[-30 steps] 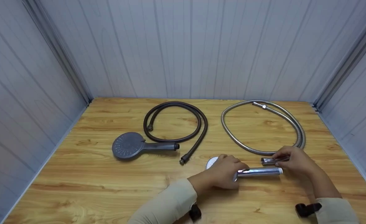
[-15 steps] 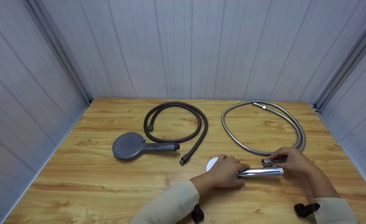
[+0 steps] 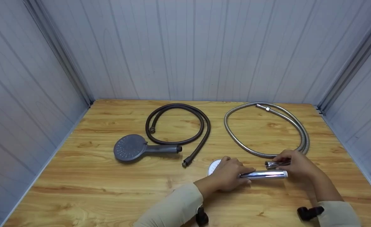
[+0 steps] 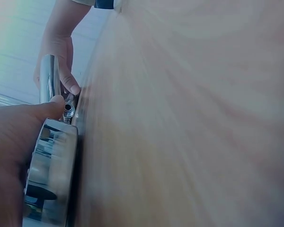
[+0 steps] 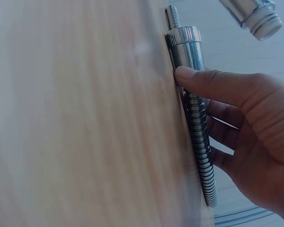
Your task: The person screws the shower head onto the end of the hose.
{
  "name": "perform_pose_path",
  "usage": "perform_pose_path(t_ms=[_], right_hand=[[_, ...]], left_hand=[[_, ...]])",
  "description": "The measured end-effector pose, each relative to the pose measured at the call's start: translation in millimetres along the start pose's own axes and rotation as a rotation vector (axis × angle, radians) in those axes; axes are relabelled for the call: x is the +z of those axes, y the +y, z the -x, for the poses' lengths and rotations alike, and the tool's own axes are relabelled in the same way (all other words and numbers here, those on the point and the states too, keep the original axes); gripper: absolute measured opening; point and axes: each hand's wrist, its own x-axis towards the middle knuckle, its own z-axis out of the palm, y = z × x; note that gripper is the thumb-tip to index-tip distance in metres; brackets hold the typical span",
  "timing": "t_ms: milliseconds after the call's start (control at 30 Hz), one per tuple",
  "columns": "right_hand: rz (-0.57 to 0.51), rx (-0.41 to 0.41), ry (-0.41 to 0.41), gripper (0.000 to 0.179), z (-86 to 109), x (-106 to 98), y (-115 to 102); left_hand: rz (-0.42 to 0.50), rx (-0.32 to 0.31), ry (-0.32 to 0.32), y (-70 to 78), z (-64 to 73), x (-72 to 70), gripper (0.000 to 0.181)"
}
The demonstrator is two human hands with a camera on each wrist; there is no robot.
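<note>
My left hand (image 3: 228, 176) grips a chrome hand shower (image 3: 267, 174) around its neck, covering much of the round white-faced head. Its handle points right, ending in a white threaded tip (image 5: 266, 26). In the left wrist view the chrome rim (image 4: 54, 165) of the head lies under the hand, close to the wooden surface. Beside that handle's tip, my right hand (image 3: 299, 165) pinches the silver shower hose (image 5: 201, 142) between thumb and fingers, just behind its chrome connector (image 5: 187, 52). Connector and handle tip are apart. The rest of this hose (image 3: 234, 138) loops behind the right hand.
On the wooden table (image 3: 78, 189) a grey hand shower (image 3: 130, 147) lies to the left. Behind it curls a dark hose (image 3: 206, 135), its near end left of the chrome hand shower. Pale panels (image 3: 188, 50) enclose the table's back and sides.
The left hand and chrome hand shower have shifted very slightly, with the handle edging right. The right hand keeps its pinch on the hose, its fingers slightly changed. Other things lie as before.
</note>
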Motion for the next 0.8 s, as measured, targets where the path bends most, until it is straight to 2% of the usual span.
perform_pose_path(t_ms=[133,333,633,800], right_hand=[[-0.029,0.061,0.000,0.020,2.8,-1,-2],[-0.013,0.128,0.000,0.018,3.8,-3,-6],[-0.049,0.108,-0.001,0.016,5.1,-3,-4],[-0.061,0.080,0.001,0.021,6.8,-3,-5]], left_hand=[[0.005,0.010,-0.007,-0.7,0.4,0.1,0.046],[0.031,0.001,-0.026,-3.2,1.8,-0.6,0.047],[0.053,-0.015,-0.022,-8.6,6.0,-3.2,0.046],[0.027,0.004,-0.004,-10.8,9.2,-5.6,0.047]])
